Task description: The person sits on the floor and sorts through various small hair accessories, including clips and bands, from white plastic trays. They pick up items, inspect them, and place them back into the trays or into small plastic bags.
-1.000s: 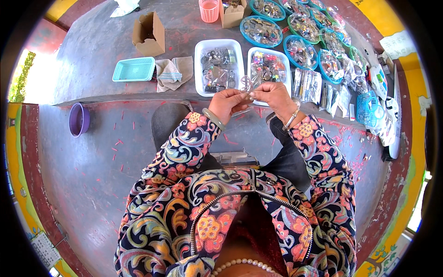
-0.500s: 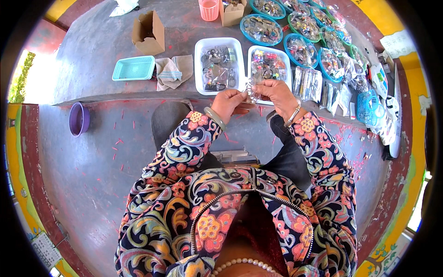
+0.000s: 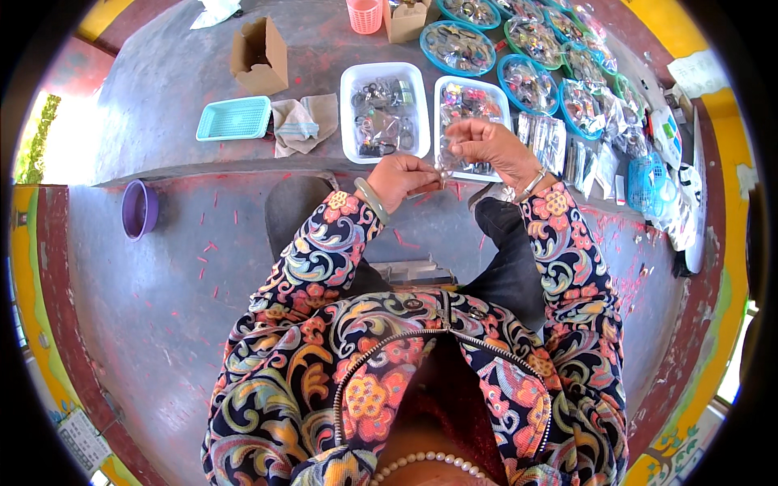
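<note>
One small thing (image 3: 442, 175), pinched between the left hand's (image 3: 399, 180) thumb and fingers, just in front of two white trays (image 3: 347, 121). It's pale, kinda shiny, too tiny to make out more. Left hand points inward, knuckles up. The right hand (image 3: 491, 147) is a bit farther out, over one tray, fingers loosely curled; can't tell if it's got anything. Further out: one teal basket (image 3: 235, 119), one rag (image 3: 304, 125), two cardboard boxes (image 3: 263, 61), one pink basket (image 3: 366, 15), one purple bowl (image 3: 139, 212).
</note>
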